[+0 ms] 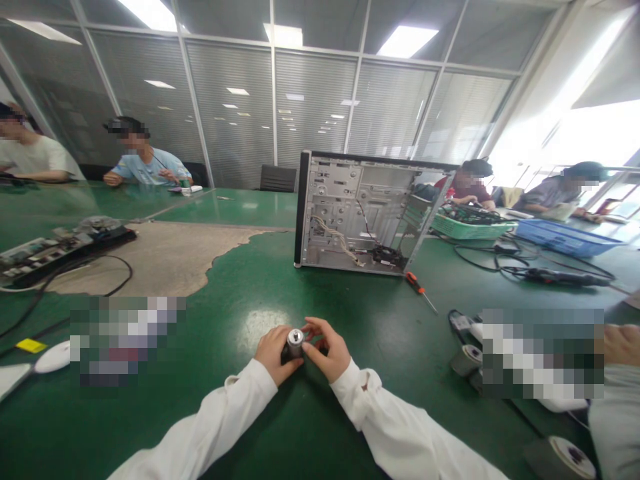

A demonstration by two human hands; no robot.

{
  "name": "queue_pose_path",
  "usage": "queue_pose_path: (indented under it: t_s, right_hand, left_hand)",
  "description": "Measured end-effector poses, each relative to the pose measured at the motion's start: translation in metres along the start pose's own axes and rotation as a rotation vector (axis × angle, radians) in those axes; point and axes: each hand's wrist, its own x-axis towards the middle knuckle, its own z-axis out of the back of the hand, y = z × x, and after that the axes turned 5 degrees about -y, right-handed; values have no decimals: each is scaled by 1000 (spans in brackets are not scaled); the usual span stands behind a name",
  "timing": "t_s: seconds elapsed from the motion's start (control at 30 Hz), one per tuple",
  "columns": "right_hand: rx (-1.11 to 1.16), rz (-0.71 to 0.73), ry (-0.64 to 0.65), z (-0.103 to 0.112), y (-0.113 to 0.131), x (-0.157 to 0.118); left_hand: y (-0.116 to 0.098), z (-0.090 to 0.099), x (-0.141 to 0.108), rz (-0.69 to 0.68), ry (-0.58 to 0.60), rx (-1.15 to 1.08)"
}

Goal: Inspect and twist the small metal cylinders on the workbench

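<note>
While upright on the table (240, 413), the motor (295, 343) is held between the fingers (291, 363) of both hands

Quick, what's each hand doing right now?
Left hand: closed around the small metal cylinder.
Right hand: fingers partly curled, at the cylinder's other side; firm grip can't be told.

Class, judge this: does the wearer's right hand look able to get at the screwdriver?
Probably yes: green tabletop runs between the right hand and the screwdriver, which lies in the open beside the computer case.
</note>
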Motion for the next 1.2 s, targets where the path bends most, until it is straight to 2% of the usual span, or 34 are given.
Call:
queue_pose_path:
  t_s: [0.17,0.67,1.2]
  right_hand:
    - [-61,49,-65,3,2,1]
    - [-110,239,-39,6,13,-1]
    - [-143,309,-39,6,21,-4]
  left_hand:
    - [-2,2,-2,-3,2,77]
    - [-6,4,-2,-84,-40,50]
    - [-9,3,-4,-156,-59,93]
